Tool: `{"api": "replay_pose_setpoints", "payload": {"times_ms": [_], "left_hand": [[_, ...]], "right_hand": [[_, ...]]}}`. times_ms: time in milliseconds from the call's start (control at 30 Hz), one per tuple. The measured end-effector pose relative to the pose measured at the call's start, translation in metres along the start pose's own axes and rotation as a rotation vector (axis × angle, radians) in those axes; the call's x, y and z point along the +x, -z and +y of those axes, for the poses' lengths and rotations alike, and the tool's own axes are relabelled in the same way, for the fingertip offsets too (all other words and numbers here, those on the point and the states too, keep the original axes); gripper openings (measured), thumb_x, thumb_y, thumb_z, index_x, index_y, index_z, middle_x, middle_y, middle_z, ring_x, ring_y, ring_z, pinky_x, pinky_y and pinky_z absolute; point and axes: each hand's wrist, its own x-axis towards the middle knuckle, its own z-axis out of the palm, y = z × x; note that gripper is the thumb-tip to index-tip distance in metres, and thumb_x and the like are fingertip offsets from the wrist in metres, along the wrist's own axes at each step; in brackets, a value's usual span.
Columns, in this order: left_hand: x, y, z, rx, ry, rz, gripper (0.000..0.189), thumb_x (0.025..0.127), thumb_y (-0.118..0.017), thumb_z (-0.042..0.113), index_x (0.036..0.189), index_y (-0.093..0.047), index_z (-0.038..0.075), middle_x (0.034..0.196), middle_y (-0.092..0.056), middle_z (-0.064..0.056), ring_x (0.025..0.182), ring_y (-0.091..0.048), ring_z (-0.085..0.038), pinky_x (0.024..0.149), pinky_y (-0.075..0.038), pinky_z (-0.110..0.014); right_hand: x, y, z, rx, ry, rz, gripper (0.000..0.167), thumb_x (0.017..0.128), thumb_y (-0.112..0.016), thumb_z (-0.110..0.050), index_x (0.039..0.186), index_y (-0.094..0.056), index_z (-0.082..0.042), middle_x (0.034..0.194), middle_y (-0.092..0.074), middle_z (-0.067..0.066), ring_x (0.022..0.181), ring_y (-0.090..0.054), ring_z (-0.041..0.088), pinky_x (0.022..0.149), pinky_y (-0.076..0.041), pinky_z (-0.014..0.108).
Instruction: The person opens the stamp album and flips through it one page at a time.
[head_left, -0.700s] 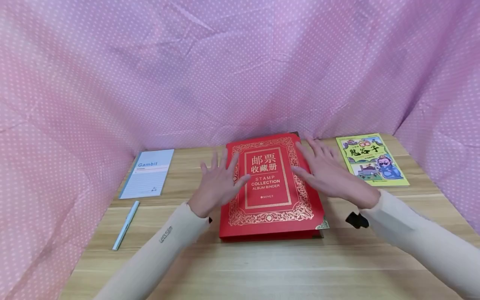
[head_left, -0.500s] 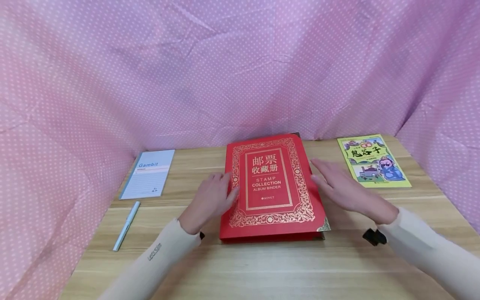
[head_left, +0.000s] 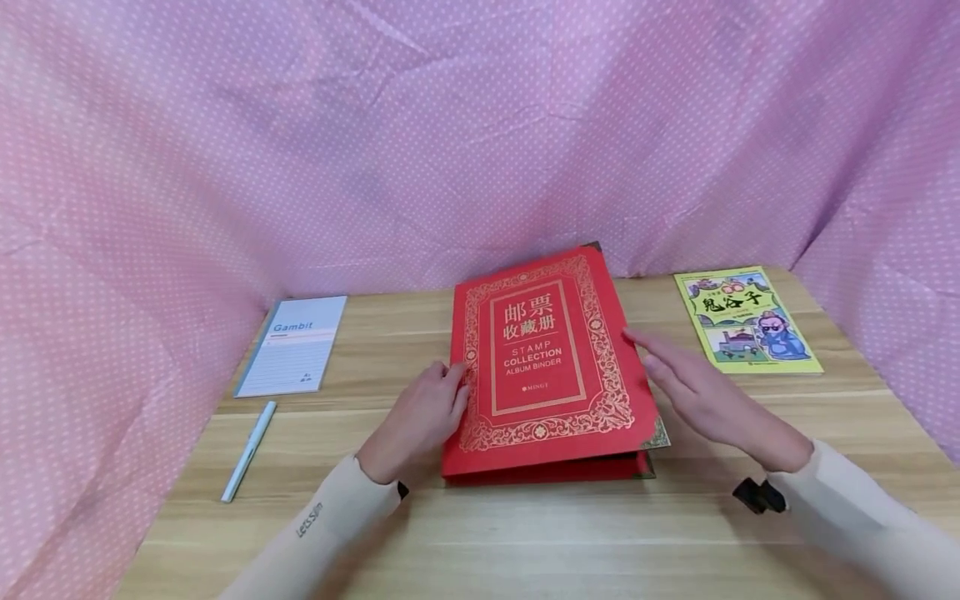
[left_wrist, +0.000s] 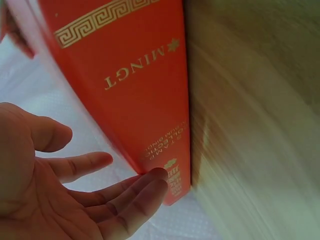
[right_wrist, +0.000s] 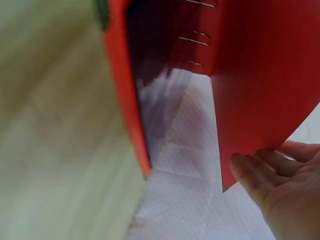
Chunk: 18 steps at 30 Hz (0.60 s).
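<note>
A red stamp album binder (head_left: 532,350) with gold lettering lies on the wooden table, its front cover raised a little at the right side. My left hand (head_left: 420,417) is at the binder's left side; in the left wrist view its loosely bent fingers (left_wrist: 135,200) touch the printed spine (left_wrist: 135,95), thumb apart from it. At the right edge, my right hand (head_left: 720,400) has fairly straight fingers against the cover. The right wrist view shows those fingertips (right_wrist: 250,172) on the inside of the lifted cover (right_wrist: 260,90), and metal rings (right_wrist: 195,40) within the binder.
To the left lie a pale blue Gambit notebook (head_left: 292,346) and a light blue pen (head_left: 249,450). A yellow comic-style book (head_left: 750,321) is at the back right. Pink dotted cloth (head_left: 480,142) hangs behind the table.
Both hands have come down from above the binder to its two sides. The right edge of the cover has risen, opening a gap under it.
</note>
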Motion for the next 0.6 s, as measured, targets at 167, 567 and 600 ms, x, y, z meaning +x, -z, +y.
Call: {"api": "replay_pose_setpoints", "payload": {"times_ms": [167, 567, 600], "left_hand": [[0.002, -0.002, 0.005, -0.015, -0.055, -0.031, 0.058, 0.091, -0.060, 0.037, 0.141, -0.041, 0.015, 0.106, -0.050, -0.001, 0.085, -0.048, -0.010, 0.065, -0.048, -0.021], [0.012, 0.037, 0.044, 0.001, -0.405, 0.159, 0.049, 0.091, -0.062, 0.027, 0.134, -0.048, 0.008, 0.126, -0.048, -0.006, 0.110, -0.049, -0.017, 0.087, -0.049, -0.031], [0.013, 0.043, 0.050, -0.015, -0.464, 0.212, 0.048, 0.091, -0.061, 0.024, 0.133, -0.049, 0.006, 0.126, -0.048, -0.008, 0.111, -0.049, -0.018, 0.090, -0.047, -0.032]], "right_hand": [[0.009, 0.016, -0.007, 0.059, 0.227, 0.119, 0.044, 0.100, -0.037, -0.004, 0.143, -0.039, -0.004, 0.139, -0.047, 0.010, 0.120, -0.048, 0.017, 0.097, -0.034, 0.017], [0.038, 0.009, -0.037, 0.289, 0.455, 0.221, 0.048, 0.099, -0.043, -0.015, 0.143, -0.035, 0.001, 0.140, -0.038, 0.016, 0.121, -0.039, 0.028, 0.089, -0.042, 0.025], [0.041, 0.006, -0.040, 0.303, 0.458, 0.242, 0.049, 0.099, -0.044, -0.018, 0.144, -0.034, 0.001, 0.140, -0.038, 0.016, 0.121, -0.040, 0.028, 0.088, -0.043, 0.025]]}}
